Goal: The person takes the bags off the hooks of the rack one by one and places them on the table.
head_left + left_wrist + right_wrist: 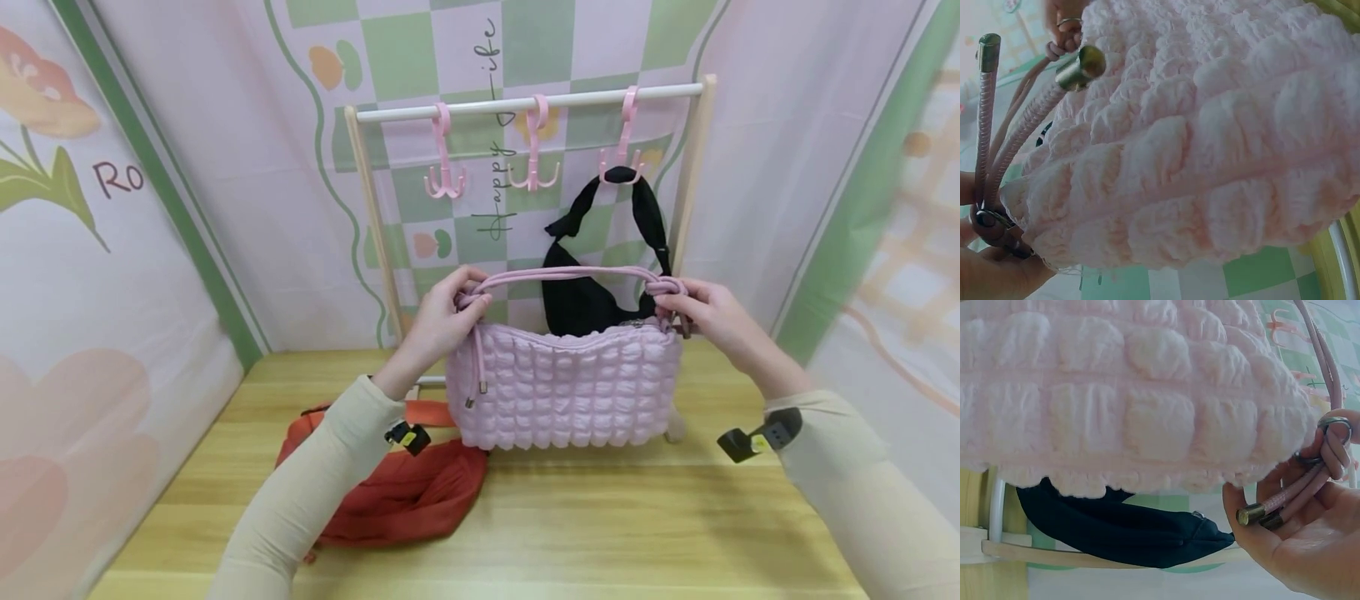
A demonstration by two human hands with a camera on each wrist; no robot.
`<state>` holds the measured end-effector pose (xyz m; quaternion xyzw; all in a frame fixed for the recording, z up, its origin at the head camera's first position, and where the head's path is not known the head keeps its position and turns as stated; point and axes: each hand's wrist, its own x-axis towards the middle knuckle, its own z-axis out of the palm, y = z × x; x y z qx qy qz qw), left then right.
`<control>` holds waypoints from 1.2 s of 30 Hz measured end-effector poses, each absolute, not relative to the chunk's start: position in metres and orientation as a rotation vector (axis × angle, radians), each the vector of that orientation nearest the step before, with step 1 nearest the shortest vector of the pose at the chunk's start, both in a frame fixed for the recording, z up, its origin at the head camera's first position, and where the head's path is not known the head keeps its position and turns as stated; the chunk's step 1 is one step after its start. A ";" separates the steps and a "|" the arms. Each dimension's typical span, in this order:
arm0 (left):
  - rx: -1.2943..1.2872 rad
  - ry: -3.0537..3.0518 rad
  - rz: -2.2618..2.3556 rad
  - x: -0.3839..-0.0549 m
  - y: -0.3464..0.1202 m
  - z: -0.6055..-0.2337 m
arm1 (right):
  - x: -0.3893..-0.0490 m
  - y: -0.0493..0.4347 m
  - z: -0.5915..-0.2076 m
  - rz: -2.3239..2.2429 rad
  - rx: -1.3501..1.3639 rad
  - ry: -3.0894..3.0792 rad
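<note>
The pink bag (570,387) is being suspended by both hands, its puffed body hanging below and between them. The strap (562,272) is being pinched at one knot between the thumb and fingers of the left hand (442,321); at the opposite end, the knot and ring (1335,422) are being grasped by the curled fingers of the right hand (716,317). Metal-tipped cord ends (482,387) are dangling just below the left hand. Judging by the puckered fabric, a light, soft load is probably being carried, with little stiffness and low risk of breakage; sagging is to be expected where support is being given at one end only. The cord is looking pliable and possibly smooth, so the surest hold is being offered by the thicker knots already in hand. Behind and between the hands, nearer the right, the black bag (577,304) is hanging from a hook (622,137). Below the left hand, the red bag (420,487) is being supported by the table (600,533).
</note>
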<state>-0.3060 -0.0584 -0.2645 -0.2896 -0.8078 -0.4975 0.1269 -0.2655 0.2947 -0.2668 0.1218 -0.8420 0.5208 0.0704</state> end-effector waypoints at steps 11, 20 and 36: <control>-0.841 -2.373 -1.460 -0.306 -0.060 -0.266 | -0.266 0.296 -0.269 1.535 0.462 -2.541; -0.831 -2.387 -1.483 -0.308 -0.062 -0.271 | -0.267 0.296 -0.270 1.536 0.467 -2.555; -0.916 -2.469 -1.234 -0.307 -0.064 -0.271 | -0.269 0.304 -0.270 1.384 0.366 -2.627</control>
